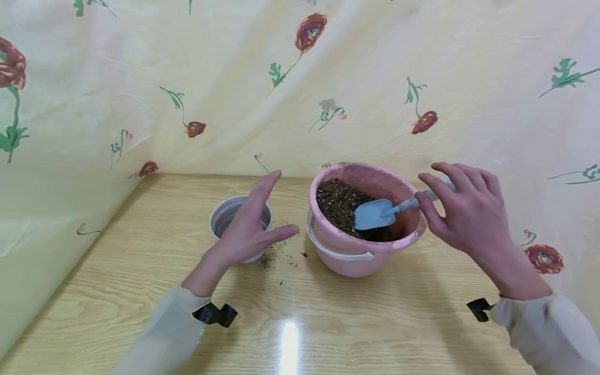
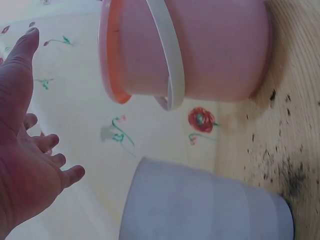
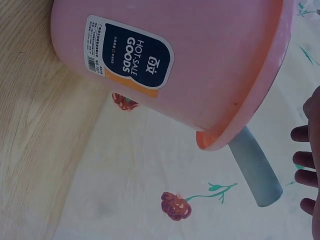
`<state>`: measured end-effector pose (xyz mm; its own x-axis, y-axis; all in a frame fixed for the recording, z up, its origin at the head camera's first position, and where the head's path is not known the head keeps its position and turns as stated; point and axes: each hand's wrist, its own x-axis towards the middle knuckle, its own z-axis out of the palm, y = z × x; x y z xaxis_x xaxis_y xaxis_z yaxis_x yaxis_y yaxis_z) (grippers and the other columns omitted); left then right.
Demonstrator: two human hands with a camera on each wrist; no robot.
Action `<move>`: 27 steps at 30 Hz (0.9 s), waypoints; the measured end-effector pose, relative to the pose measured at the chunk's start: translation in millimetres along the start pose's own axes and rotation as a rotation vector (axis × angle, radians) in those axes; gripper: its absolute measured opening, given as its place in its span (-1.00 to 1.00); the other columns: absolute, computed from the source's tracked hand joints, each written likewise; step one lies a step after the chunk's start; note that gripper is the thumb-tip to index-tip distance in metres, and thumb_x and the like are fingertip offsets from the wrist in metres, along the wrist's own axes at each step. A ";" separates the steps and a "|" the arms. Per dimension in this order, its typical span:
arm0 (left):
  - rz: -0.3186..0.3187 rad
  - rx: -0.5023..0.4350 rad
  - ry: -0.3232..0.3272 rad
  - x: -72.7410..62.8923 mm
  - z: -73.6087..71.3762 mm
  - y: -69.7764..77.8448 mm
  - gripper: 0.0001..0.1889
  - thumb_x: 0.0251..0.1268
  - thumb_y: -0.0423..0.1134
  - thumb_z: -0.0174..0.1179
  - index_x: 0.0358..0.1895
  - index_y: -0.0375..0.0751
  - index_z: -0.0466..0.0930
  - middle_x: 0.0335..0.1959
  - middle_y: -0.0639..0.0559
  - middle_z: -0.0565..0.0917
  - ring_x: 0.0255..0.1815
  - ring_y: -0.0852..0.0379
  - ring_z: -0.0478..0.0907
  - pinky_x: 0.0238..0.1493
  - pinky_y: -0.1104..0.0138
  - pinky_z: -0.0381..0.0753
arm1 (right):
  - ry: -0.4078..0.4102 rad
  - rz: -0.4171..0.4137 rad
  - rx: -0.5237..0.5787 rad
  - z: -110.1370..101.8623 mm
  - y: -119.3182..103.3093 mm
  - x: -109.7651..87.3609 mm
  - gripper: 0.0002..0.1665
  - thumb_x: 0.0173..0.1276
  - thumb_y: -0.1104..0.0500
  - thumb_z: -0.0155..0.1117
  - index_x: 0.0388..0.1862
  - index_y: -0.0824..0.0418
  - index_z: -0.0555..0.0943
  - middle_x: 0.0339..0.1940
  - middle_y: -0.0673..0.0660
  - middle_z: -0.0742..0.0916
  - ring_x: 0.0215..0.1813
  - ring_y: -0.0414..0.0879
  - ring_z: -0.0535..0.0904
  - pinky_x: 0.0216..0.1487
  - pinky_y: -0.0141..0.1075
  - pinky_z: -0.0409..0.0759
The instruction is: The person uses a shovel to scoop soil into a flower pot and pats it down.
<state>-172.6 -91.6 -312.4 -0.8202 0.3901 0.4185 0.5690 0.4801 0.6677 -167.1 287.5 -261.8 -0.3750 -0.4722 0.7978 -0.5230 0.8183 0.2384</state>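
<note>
A blue trowel (image 1: pixel 374 214) lies in the pink bucket (image 1: pixel 353 265), its blade on dark soil (image 1: pixel 334 204) and its grey-blue handle (image 3: pixel 256 167) leaning out over the rim. Beside that handle is my right hand (image 1: pixel 475 208), fingers loosely bent; the right wrist view shows a gap between them and the handle. My left hand (image 1: pixel 246 232) hovers above the pale grey pot (image 2: pixel 200 205), thumb and fingers spread, holding nothing. The hand partly covers the pot in the head view. The bucket's white handle (image 1: pixel 344 255) hangs down at its front.
Loose soil crumbs (image 1: pixel 269 259) lie on the wooden table (image 1: pixel 319 333) between pot and bucket. A flower-patterned cloth (image 1: pixel 225 78) hangs behind the table and along its left side. A printed label (image 3: pixel 132 57) is stuck on the bucket's side.
</note>
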 end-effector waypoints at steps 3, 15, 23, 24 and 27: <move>0.004 -0.019 -0.014 5.8 4.2 2.7 0.04 0.07 0.38 0.22 0.54 0.33 -0.23 0.55 0.21 -0.07 0.54 0.10 -0.12 0.41 -0.10 0.06 | -0.017 -0.008 -0.004 2.4 1.0 2.0 -0.46 0.39 -0.09 -0.03 -0.06 0.30 0.66 0.02 0.37 0.64 0.03 0.34 0.48 -0.08 0.22 0.30; -0.022 -0.036 -0.063 23.3 22.6 10.4 0.16 -0.01 0.24 0.39 0.52 0.43 -0.34 0.56 0.26 -0.15 0.56 0.10 -0.20 0.41 -0.12 0.01 | -0.130 -0.012 -0.050 9.8 5.0 8.0 -0.38 0.43 -0.20 -0.17 -0.03 0.23 0.64 0.02 0.30 0.63 0.01 0.29 0.50 -0.09 0.22 0.34; -0.018 -0.039 -0.098 32.8 33.5 13.5 0.22 -0.03 0.21 0.42 0.54 0.34 -0.38 0.57 0.22 -0.21 0.56 0.11 -0.40 0.39 -0.20 -0.11 | -0.259 -0.026 -0.103 11.1 9.1 10.3 -0.28 0.47 -0.25 -0.28 -0.02 0.25 0.64 0.01 0.31 0.62 -0.04 0.27 0.52 -0.16 0.24 0.41; -0.022 -0.040 -0.103 34.1 34.7 13.9 0.23 -0.04 0.22 0.42 0.54 0.34 -0.38 0.57 0.23 -0.23 0.56 0.12 -0.41 0.39 -0.21 -0.12 | -0.276 -0.028 -0.109 11.0 9.7 10.2 -0.29 0.47 -0.24 -0.28 -0.03 0.25 0.64 0.00 0.31 0.62 -0.05 0.28 0.52 -0.18 0.24 0.42; -0.021 -0.047 -0.109 38.5 39.3 15.0 0.24 -0.07 0.22 0.43 0.52 0.39 -0.39 0.57 0.25 -0.25 0.55 0.15 -0.42 0.38 -0.22 -0.11 | -0.342 -0.017 -0.125 10.4 11.1 9.6 -0.38 0.43 -0.19 -0.15 -0.05 0.23 0.65 -0.02 0.30 0.63 -0.08 0.27 0.54 -0.23 0.22 0.42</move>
<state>-193.3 -38.6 -310.5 -0.8188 0.4651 0.3365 0.5466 0.4523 0.7048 -184.5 288.6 -257.3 -0.6120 -0.5514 0.5669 -0.4418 0.8330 0.3332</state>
